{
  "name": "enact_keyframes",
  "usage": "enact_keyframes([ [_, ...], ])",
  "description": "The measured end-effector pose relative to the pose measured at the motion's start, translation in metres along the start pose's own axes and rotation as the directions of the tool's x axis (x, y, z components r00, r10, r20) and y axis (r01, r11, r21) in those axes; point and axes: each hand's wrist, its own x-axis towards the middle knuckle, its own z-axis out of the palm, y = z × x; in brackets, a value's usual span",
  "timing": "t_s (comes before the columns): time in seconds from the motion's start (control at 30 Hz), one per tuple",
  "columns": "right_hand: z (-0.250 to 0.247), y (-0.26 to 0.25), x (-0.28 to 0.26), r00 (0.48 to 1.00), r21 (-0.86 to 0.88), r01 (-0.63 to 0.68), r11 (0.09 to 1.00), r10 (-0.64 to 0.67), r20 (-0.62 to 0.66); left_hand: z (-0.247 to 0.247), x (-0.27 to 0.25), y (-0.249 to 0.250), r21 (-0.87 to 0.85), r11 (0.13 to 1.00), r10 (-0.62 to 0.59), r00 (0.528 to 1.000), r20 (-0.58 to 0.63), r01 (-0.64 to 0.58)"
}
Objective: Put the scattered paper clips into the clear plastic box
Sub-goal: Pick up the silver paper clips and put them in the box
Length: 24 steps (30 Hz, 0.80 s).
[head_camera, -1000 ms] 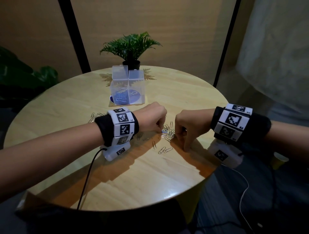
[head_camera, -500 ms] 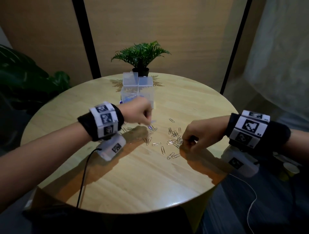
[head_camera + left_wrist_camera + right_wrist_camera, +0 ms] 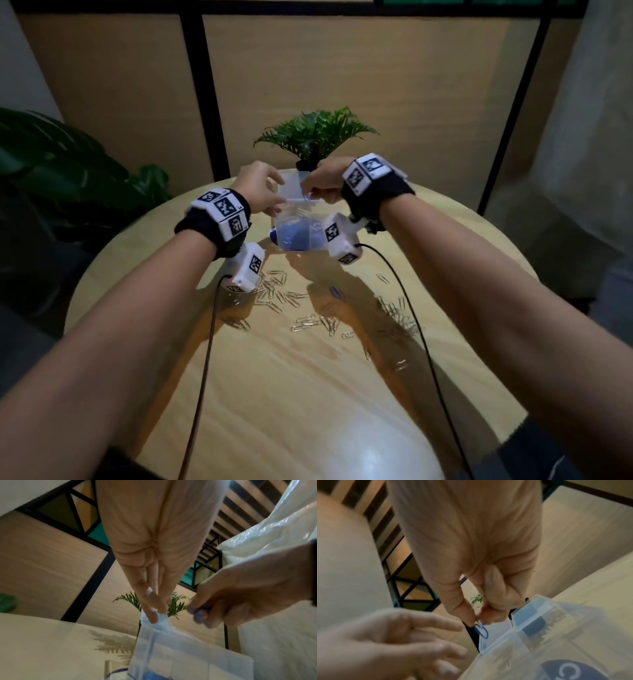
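Observation:
The clear plastic box [image 3: 296, 231] stands at the far middle of the round table, its top flaps up and a blue round label at its bottom. My right hand [image 3: 307, 192] is over its opening and pinches a blue paper clip [image 3: 482, 629] between thumb and forefinger. My left hand [image 3: 275, 193] is at the box's left side, its straight fingers [image 3: 153, 616] touching the upright flap [image 3: 163, 620]. I see nothing held in it. Several silver paper clips [image 3: 274, 293] lie scattered on the table nearer to me, and one blue clip [image 3: 335, 292] lies among them.
A small potted plant [image 3: 313, 137] stands right behind the box. Big dark leaves [image 3: 68, 171] fill the left beyond the wooden table [image 3: 308, 411]. Two thin cables [image 3: 205, 342] hang from my wrists across the clips. A pale plastic sheet [image 3: 589, 171] hangs at right.
Both hands have left the clips near the table's front and moved up to the box. The right one now carries a blue clip; the left one's fingers have straightened.

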Motion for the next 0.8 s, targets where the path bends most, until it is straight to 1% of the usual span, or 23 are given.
enact_keyframes([
  [0.07,0.010,-0.010,0.016,0.996,-0.120,0.061,0.991,-0.067,-0.053,-0.013,-0.006,-0.006,-0.008,0.999,0.031,0.997,-0.077,-0.032],
  [0.1,0.014,-0.014,0.023,0.993,-0.158,0.099,0.982,-0.108,-0.044,-0.019,-0.011,-0.009,-0.002,0.999,0.035,0.993,-0.115,-0.036],
  [0.13,0.018,-0.017,0.026,0.993,-0.238,0.109,0.965,-0.118,-0.027,-0.025,-0.018,-0.013,0.009,0.999,0.032,0.991,-0.130,-0.031],
  [0.17,0.021,-0.019,0.032,0.992,-0.342,0.104,0.934,-0.121,-0.030,-0.029,-0.024,-0.017,0.030,0.999,0.026,0.993,-0.112,-0.023],
  [0.2,0.023,-0.022,0.034,0.995,-0.418,0.078,0.905,-0.097,-0.024,-0.033,-0.031,-0.020,0.061,0.998,0.015,0.998,-0.060,-0.011],
  [0.23,0.022,-0.021,0.045,0.999,-0.472,0.036,0.881,-0.049,-0.014,-0.035,-0.037,-0.024,0.092,0.996,0.001,1.000,0.018,-0.002],
  [0.27,0.022,-0.016,0.067,0.998,-0.495,0.050,0.868,-0.068,-0.019,-0.037,-0.041,-0.028,0.123,0.992,-0.019,0.994,0.106,0.005],
  [0.3,0.022,-0.014,0.079,0.997,-0.525,0.067,0.848,-0.075,0.007,-0.037,-0.046,-0.031,0.154,0.988,-0.039,0.983,0.180,0.011],
  [0.33,0.022,-0.011,0.094,0.998,-0.585,0.060,0.809,-0.060,0.019,-0.036,-0.050,-0.033,0.186,0.982,-0.057,0.970,0.237,0.012],
  [0.4,0.026,-0.013,0.074,0.987,-0.601,0.086,0.794,-0.151,-0.058,-0.031,-0.057,-0.034,0.279,0.960,-0.099,0.946,0.308,0.010],
  [0.43,0.024,-0.019,0.051,0.969,-0.600,0.113,0.792,-0.220,-0.108,-0.029,-0.061,-0.034,0.349,0.937,-0.139,0.932,0.334,0.014],
  [0.47,0.023,-0.025,0.030,0.953,-0.543,0.146,0.827,-0.264,-0.146,-0.026,-0.065,-0.035,0.425,0.904,-0.201,0.911,0.360,0.031],
  [0.5,0.020,-0.027,0.010,0.938,-0.499,0.159,0.852,-0.289,-0.194,-0.023,-0.069,-0.037,0.485,0.872,-0.276,0.878,0.391,0.058],
  [0.53,0.018,-0.027,-0.009,0.936,-0.449,0.158,0.880,-0.278,-0.216,-0.021,-0.074,-0.038,0.518,0.851,-0.347,0.835,0.427,0.088],
  [0.57,0.018,-0.021,-0.027,0.943,-0.401,0.170,0.900,-0.266,-0.198,-0.019,-0.079,-0.039,0.534,0.839,-0.391,0.795,0.463,0.102],
  [0.6,0.021,-0.015,-0.044,0.956,-0.380,0.185,0.906,-0.256,-0.144,-0.017,-0.083,-0.038,0.551,0.831,-0.401,0.771,0.495,0.079],
  [0.63,0.025,-0.006,-0.063,0.969,-0.396,0.200,0.896,-0.240,-0.054,-0.015,-0.089,-0.036,0.567,0.824,-0.382,0.763,0.521,0.025],
  [0.67,0.033,0.006,-0.074,0.980,-0.438,0.193,0.878,-0.196,0.039,-0.013,-0.095,-0.033,0.576,0.817,-0.349,0.765,0.542,-0.035],
  [0.7,0.040,0.018,-0.083,0.981,-0.482,0.192,0.855,-0.162,0.105,-0.009,-0.101,-0.029,0.573,0.815,-0.310,0.769,0.559,-0.088],
  [0.73,0.046,0.027,-0.089,0.981,-0.506,0.188,0.842,-0.131,0.146,-0.004,-0.108,-0.025,0.564,0.816,-0.270,0.775,0.571,-0.131],
  [0.8,0.056,0.042,-0.091,0.975,-0.502,0.195,0.843,-0.113,0.190,0.008,-0.117,-0.017,0.530,0.825,-0.190,0.787,0.587,-0.196],
])
